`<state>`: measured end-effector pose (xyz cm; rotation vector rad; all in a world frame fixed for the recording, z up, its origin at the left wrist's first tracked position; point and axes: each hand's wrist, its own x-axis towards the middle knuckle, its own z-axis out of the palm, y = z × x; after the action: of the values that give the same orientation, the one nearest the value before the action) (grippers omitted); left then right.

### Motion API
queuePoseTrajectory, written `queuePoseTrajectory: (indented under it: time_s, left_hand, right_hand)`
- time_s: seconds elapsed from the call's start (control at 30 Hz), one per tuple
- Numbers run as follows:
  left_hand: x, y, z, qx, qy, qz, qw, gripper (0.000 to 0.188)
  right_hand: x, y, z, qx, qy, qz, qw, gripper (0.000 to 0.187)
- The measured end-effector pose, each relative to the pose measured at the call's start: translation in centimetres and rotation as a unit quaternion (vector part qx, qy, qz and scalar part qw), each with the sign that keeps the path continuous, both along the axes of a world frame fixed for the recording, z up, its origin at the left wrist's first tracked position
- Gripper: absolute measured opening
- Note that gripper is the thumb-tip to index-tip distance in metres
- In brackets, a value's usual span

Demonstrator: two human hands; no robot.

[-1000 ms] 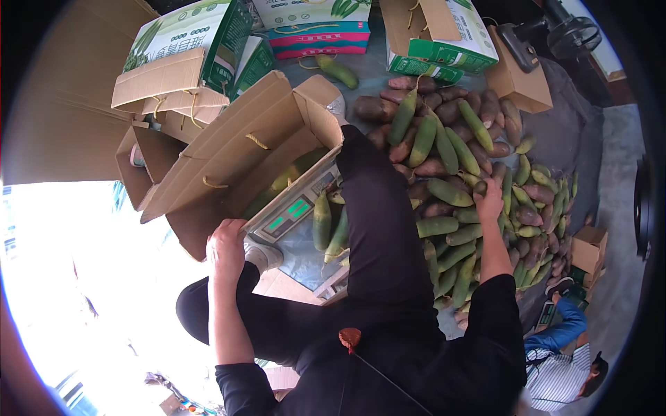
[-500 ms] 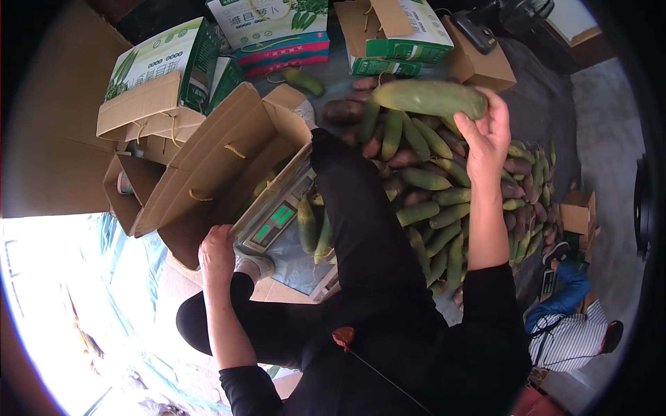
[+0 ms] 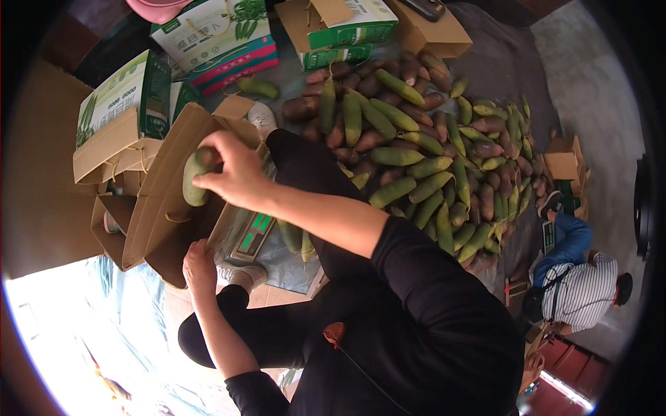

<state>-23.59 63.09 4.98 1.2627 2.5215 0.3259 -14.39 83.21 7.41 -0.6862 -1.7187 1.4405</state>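
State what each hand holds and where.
Right hand: a green radish, by the end nearest the palm. Left hand: the open carton, by its near edge.

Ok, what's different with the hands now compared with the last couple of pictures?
The right hand took hold of a green radish at the pile, lifted it, and has carried it leftward over the open carton; it has not let go. The left hand stays at the carton's near edge, and the scale display is still lit green.
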Motion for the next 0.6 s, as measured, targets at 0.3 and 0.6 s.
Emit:
queuePoseTrajectory:
  time_s: [0.3,0.6]
  left_hand:
    - [-0.5,-0.3,-0.8,-0.005,0.005,-0.017,1.000,0.023]
    - [-0.6,-0.2,-1.6,0.008,-0.025,-0.007,1.000,0.025]
  right_hand:
    - [-1.6,-0.1,-1.3,0.118,-0.108,-0.054,0.986,0.050]
    - [12.0,9.2,-3.4,0.212,-0.103,-0.133,0.963,0.028]
